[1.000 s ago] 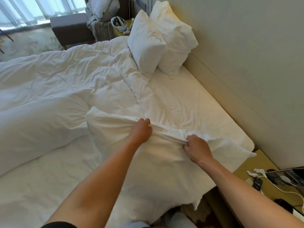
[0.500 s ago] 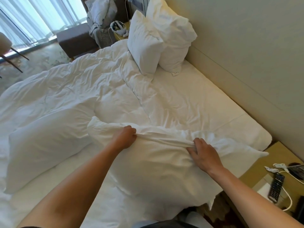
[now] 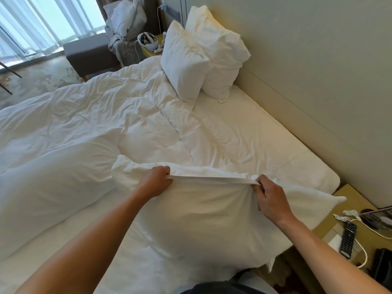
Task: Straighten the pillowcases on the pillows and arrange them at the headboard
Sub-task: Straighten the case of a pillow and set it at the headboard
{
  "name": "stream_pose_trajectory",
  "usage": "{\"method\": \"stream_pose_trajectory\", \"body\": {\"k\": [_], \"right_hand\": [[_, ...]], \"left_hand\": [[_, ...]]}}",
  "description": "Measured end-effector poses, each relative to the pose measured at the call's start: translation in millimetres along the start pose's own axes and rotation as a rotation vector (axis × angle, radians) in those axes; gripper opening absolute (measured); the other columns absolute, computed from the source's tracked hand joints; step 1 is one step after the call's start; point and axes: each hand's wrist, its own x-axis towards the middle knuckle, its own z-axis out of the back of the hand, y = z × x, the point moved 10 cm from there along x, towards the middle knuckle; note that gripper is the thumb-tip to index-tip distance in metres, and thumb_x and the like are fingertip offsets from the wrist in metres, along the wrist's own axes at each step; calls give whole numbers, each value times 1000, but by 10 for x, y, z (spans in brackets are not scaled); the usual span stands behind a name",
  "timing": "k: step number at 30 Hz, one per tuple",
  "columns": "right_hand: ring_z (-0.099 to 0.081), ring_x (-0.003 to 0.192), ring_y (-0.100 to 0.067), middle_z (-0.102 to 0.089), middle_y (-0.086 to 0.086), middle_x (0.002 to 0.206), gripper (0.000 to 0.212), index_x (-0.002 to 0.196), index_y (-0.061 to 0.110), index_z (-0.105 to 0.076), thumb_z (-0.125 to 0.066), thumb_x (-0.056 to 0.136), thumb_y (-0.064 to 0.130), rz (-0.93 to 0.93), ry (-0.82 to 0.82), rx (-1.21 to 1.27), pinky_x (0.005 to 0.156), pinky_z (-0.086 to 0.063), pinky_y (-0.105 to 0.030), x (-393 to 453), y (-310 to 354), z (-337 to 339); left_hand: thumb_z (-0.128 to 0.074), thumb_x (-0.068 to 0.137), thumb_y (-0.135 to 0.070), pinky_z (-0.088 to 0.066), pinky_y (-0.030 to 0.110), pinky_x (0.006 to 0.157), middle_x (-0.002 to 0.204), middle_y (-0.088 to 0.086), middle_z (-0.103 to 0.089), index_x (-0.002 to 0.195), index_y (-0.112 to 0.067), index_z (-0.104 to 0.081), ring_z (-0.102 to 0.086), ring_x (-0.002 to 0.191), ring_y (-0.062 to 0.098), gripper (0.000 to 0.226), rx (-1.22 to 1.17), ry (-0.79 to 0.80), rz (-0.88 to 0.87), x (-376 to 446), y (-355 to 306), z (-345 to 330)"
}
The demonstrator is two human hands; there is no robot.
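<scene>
Head view: the pillow [image 3: 212, 219] lies flat on the bed [image 3: 244, 136], at the corner nearest the nightstand [image 3: 331, 225]. The left hand [image 3: 156, 181] and the right hand [image 3: 268, 200] are each closed on the pillowcase's far hem [image 3: 210, 179], pinching cloth between thumb and fingers.

Against half a second ago, the hem has risen off the pillow and now runs as one taut band between the two fists; then it lay slack and rumpled, with the right hand more flat on the cloth than gripping it. The hands also sit a little farther apart. I judge this to be the pull that draws the case square over the filling, so straightening of this pillow is under way but not finished: its body below the hem is still creased.

Far from the nightstand, two pillows [image 3: 186, 60] stand upright, leaning at the headboard [image 3: 297, 98]. Another pillow [image 3: 53, 187] lies flat, farther from the nightstand than the held one, untouched. So roughly half the arranging appears left.
</scene>
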Motion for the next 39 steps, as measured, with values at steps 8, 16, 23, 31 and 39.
{"method": "stream_pose_trajectory", "body": {"k": [8,16,23,31,39], "right_hand": [[-60,72,-20,-62,3,76,22,80,24,-43,-54,100,22,-74,30,-187,66,-52,-46,-51,118,37],[-60,68,-19,-65,7,72,17,83,27,-52,-60,98,23,-35,-53,-279,61,-50,-40,-118,352,210],[-60,76,-24,-59,10,74,26,76,24,-56,-63,99,33,-88,38,-311,70,-42,-37,-226,256,80],[-68,56,-4,-67,3,66,29,77,26,-43,-54,104,27,-105,-60,-183,58,-51,-35,-298,392,202],[-64,46,-3,-64,7,53,30,76,24,-59,-57,103,35,-38,86,-359,62,-53,-32,-61,625,415]], "left_hand": [[-67,86,-19,-54,51,62,76,13,-64,74,-7,-50,-67,68,35,24,-45,5,-120,-63,-74,406],[-58,100,-28,-51,35,74,97,5,-66,102,-15,-72,-61,77,21,18,20,39,-210,-48,-54,408],[-49,105,-29,-53,33,56,89,4,-62,89,-19,-65,-67,69,24,25,-61,46,-207,-160,8,280],[-49,105,-24,-61,43,71,56,9,-72,73,-17,-53,-69,53,23,33,-413,5,-90,-281,102,212],[-48,104,-22,-60,42,74,51,8,-67,69,-17,-51,-65,47,17,36,-362,-150,-89,-349,1,581]]}}
